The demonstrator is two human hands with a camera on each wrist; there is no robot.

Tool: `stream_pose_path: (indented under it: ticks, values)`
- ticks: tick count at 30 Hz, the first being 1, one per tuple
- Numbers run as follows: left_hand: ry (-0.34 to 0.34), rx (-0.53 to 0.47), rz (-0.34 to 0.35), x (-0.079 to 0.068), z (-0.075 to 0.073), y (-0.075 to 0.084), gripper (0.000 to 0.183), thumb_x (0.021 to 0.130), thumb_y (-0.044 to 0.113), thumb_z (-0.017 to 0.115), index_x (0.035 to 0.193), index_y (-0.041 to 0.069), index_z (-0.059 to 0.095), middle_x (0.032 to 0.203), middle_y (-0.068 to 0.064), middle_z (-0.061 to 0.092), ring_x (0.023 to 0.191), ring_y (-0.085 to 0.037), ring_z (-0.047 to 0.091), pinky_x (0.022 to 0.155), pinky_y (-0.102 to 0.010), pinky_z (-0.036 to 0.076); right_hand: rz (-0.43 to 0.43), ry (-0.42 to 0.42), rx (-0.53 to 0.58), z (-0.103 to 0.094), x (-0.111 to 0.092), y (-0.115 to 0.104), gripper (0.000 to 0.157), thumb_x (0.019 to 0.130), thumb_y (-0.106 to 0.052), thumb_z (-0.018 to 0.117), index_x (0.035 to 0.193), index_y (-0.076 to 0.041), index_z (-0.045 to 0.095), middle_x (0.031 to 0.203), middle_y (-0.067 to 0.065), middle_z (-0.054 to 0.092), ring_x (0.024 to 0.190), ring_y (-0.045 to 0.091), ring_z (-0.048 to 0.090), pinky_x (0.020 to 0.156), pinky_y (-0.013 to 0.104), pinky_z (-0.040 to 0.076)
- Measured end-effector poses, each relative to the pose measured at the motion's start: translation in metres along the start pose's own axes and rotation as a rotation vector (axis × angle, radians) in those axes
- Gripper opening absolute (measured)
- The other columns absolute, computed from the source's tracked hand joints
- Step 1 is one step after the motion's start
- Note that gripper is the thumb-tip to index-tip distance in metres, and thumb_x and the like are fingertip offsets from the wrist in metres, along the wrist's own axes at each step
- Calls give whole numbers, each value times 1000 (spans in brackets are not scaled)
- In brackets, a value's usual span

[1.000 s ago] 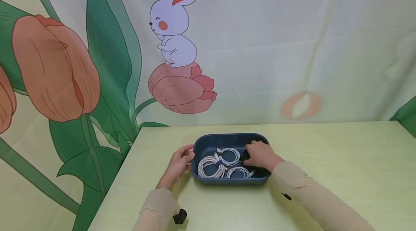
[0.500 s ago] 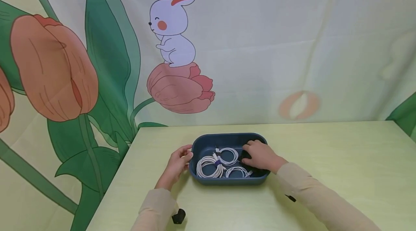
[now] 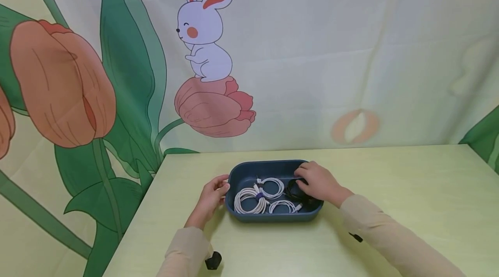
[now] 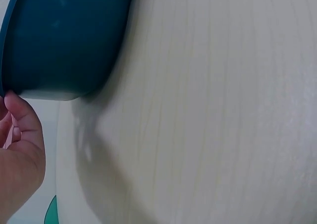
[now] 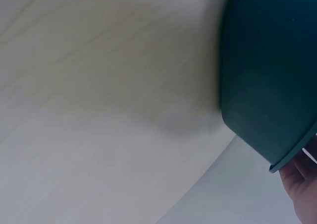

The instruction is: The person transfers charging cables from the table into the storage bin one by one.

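A dark blue storage box [image 3: 273, 217] with rounded corners sits on the table. My left hand [image 3: 208, 199] holds its left end, thumb and curled fingers at the rim; the thumb also shows against the box [image 4: 64, 40] in the left wrist view. Over the box's right end is my right hand [image 3: 321, 184], fingers loosely bent above a coiled black cable [image 3: 293, 192], apparently without gripping it. Inside lie a thick white cable coil [image 3: 243, 210] with a purple tie, a thinner white coil [image 3: 281, 187] behind, and another white coil [image 3: 276, 203] in front.
The pale wood-grain table [image 3: 390, 190] extends to both sides of the box. Behind it hangs a backdrop [image 3: 296, 73] printed with a rabbit and tulips. A black device [image 3: 213, 260] is by the left sleeve, and a small dark piece [image 3: 355, 237] by the right.
My right hand has risen off the black cable and shifted right and back, so more of the coil shows. The left hand stays at the box's left end.
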State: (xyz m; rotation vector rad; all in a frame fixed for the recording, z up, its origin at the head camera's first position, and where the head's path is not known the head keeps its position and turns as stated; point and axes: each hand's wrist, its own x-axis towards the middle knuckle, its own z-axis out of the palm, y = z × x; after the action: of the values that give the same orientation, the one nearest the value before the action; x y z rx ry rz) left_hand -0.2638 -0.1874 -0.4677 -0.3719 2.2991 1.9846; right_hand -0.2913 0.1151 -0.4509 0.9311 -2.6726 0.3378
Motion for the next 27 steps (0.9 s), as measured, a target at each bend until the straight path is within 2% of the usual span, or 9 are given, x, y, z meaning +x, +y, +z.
stream_pose_path:
  ticks: [9, 14, 19, 27]
  values:
    - [-8, 6, 22, 2, 1, -1, 34, 88, 6, 49, 122, 6, 50, 92, -5, 45, 72, -14, 46, 56, -22, 41, -1, 94, -17, -5, -5, 11, 15, 79, -17, 61, 92, -11, 65, 95, 4, 62, 88, 21, 54, 76, 35, 47]
    - [10, 53, 50, 2, 2, -1, 33, 88, 5, 51, 121, 4, 51, 93, -7, 46, 71, -13, 46, 57, -22, 42, 7, 139, -25, -8, -10, 19, 16, 80, -17, 60, 94, -11, 64, 95, 5, 61, 87, 21, 54, 73, 35, 47]
    - [27, 100, 83, -1, 2, 0, 32, 88, 7, 51, 119, 2, 52, 93, -8, 47, 71, -13, 48, 58, -22, 44, 18, 226, -32, -13, -15, 29, 15, 79, -17, 61, 92, -9, 64, 93, 5, 61, 84, 22, 55, 68, 35, 48]
    - [73, 129, 105, -3, -1, -3, 29, 91, 15, 47, 115, 0, 54, 96, -13, 54, 65, -12, 49, 62, -34, 48, 46, 295, -34, -16, -22, 44, 15, 79, -17, 60, 91, -9, 64, 92, 6, 62, 86, 23, 56, 68, 38, 48]
